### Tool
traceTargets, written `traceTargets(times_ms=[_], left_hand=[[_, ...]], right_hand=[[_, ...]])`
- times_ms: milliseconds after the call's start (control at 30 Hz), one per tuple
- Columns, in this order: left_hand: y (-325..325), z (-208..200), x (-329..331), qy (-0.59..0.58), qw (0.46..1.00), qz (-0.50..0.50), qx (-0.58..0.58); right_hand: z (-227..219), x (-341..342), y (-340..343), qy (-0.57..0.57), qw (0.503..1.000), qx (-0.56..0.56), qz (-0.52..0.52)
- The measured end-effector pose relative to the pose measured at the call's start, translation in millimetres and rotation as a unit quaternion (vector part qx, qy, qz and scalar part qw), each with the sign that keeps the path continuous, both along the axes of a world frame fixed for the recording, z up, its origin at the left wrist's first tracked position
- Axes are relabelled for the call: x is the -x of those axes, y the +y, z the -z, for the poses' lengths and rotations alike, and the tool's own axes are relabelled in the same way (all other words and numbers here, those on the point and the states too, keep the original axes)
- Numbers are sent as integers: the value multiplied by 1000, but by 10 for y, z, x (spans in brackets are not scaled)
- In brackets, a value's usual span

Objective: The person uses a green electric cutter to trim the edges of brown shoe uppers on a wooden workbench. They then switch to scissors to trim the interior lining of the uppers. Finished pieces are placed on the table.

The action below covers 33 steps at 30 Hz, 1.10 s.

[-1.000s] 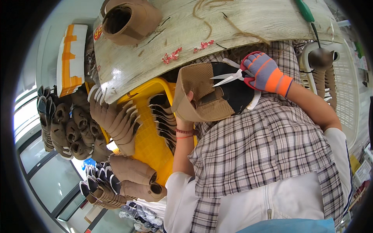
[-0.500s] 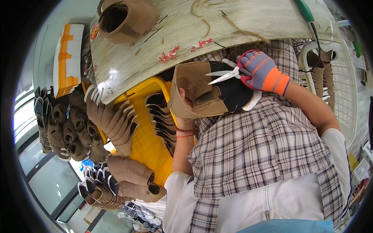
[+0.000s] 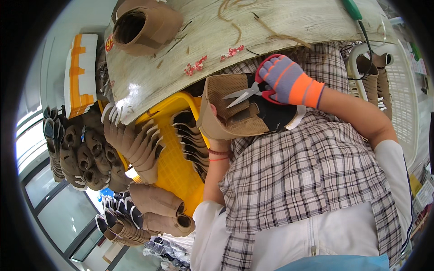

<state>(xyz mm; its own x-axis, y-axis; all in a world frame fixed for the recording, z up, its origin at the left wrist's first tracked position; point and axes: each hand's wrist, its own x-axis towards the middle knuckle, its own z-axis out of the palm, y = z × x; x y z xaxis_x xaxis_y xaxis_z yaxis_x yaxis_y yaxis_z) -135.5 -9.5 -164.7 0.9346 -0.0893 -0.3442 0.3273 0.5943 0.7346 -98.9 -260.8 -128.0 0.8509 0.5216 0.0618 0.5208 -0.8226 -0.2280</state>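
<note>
My left hand [image 3: 220, 145] grips a brown shoe upper [image 3: 217, 97] from its left side, above my lap. Most of that hand is hidden behind the upper; a fingertip shows at its inner edge. The upper has a tan mesh lining, a black section toward the right and a white edge at its right end. In a grey and orange glove, my right hand [image 3: 289, 81] is closed around the red handles of a pair of scissors [image 3: 246, 94]. Their blades stand a little apart, pointing left over the lining.
Another brown upper [image 3: 147, 27] stands on the worktable [image 3: 203, 40], near loose brown cords. At my left, a yellow crate [image 3: 169, 169] holds rows of uppers, with stacked uppers [image 3: 86, 153] beyond. A white basket [image 3: 404, 99] is at right; a green-handled tool [image 3: 352, 9] lies above it.
My right hand has moved left with the scissors, bringing the blades further over the lining. The blades are closer together. My left hand still holds the upper in nearly the same place.
</note>
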Motion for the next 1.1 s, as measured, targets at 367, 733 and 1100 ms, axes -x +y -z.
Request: traceTargets(times_ms=[367,733,1100], left_hand=[[13,-9,25,8,1000,7,-9],[97,103,34,-17,996,-17,-82],[859,15,203,177,958,225,34]], right_hand=[[-1,-120,56,102,991,84,-5],[46,-151,-4,52,998,36,7],[-43,293,-44,109,992,-57,-8]])
